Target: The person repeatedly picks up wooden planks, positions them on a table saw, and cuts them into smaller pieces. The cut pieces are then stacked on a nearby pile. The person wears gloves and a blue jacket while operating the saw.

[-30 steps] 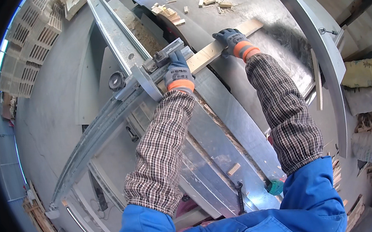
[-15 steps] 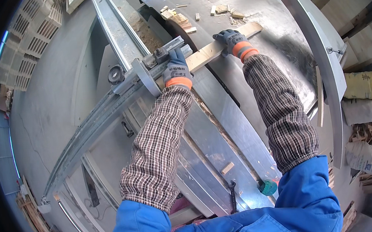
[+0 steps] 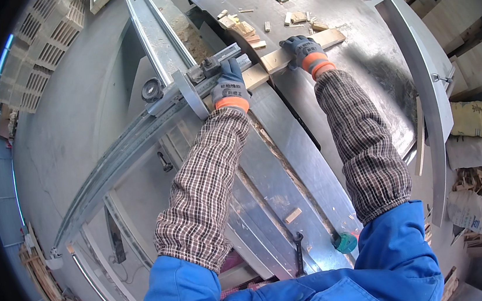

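Observation:
A pale wooden board (image 3: 276,60) lies slantwise over the metal saw table (image 3: 352,89), across the dark round saw blade (image 3: 237,39). A dark slit runs through the board where the blade meets it. My left hand (image 3: 229,86), in a grey glove with an orange cuff, grips the board's left part beside the metal fence (image 3: 188,94). My right hand (image 3: 305,52), gloved alike, is closed over the board right of the blade. The board partly hides the blade, and the gloves hide parts of the board.
Several wood offcuts (image 3: 297,17) lie beyond the board. Nearer me, a small wood block (image 3: 293,215), a wrench (image 3: 300,253) and a green round object (image 3: 345,242) rest on the sliding table (image 3: 297,156). A long metal guide (image 3: 420,67) stands right.
The board has moved forward onto the blade, and a slit now shows through it between my hands. Both hands keep their hold. The whole view has shifted slightly.

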`<action>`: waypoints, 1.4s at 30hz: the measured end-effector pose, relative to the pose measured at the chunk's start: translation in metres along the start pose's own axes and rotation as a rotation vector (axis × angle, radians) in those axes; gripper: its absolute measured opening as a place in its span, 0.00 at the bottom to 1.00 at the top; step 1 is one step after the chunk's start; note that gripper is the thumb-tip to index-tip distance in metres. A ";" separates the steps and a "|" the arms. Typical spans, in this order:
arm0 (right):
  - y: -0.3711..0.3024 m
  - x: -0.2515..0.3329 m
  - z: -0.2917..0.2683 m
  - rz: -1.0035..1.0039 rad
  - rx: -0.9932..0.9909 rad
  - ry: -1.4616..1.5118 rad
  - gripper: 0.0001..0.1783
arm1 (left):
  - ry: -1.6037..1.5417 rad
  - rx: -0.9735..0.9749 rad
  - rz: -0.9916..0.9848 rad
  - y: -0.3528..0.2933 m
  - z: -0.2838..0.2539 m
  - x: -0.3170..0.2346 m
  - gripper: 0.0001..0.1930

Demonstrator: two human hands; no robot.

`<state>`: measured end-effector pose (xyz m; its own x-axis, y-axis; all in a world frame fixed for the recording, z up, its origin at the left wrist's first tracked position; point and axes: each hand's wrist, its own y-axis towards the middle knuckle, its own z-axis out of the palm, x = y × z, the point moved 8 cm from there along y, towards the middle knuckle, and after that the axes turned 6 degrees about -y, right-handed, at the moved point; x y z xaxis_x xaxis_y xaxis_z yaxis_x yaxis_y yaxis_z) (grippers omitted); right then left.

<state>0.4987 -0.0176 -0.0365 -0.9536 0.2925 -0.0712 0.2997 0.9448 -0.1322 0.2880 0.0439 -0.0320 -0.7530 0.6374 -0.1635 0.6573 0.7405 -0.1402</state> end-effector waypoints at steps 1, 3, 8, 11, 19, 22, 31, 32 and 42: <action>0.001 -0.002 -0.001 0.001 0.008 0.005 0.42 | 0.010 -0.018 0.004 0.001 -0.001 0.001 0.54; -0.004 -0.008 0.005 -0.013 -0.015 0.017 0.42 | 0.015 -0.044 0.010 0.000 0.003 0.002 0.53; -0.037 -0.046 0.020 0.019 -0.011 0.032 0.44 | 0.024 -0.072 0.018 0.004 0.001 -0.002 0.52; -0.059 -0.053 0.025 0.006 0.013 0.044 0.45 | 0.005 -0.024 0.003 0.007 0.006 0.004 0.49; -0.111 -0.053 0.030 -0.076 -0.057 0.086 0.45 | 0.051 0.047 -0.011 0.005 0.014 0.006 0.41; -0.130 -0.050 0.034 -0.107 -0.050 0.102 0.45 | 0.119 0.074 -0.003 -0.003 0.013 0.001 0.44; -0.171 -0.033 0.022 -0.132 -0.057 0.110 0.42 | 0.073 0.077 0.048 -0.003 -0.004 -0.035 0.31; -0.174 -0.031 0.020 -0.132 -0.057 0.107 0.42 | 0.033 0.079 0.028 0.003 -0.001 -0.033 0.31; -0.132 -0.025 -0.021 -0.046 -0.181 0.174 0.41 | -0.134 0.202 0.321 -0.056 0.012 -0.083 0.35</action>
<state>0.4823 -0.1465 0.0030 -0.9613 0.2549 0.1042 0.2609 0.9641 0.0486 0.3143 -0.0534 -0.0223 -0.5061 0.7863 -0.3545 0.8616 0.4427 -0.2483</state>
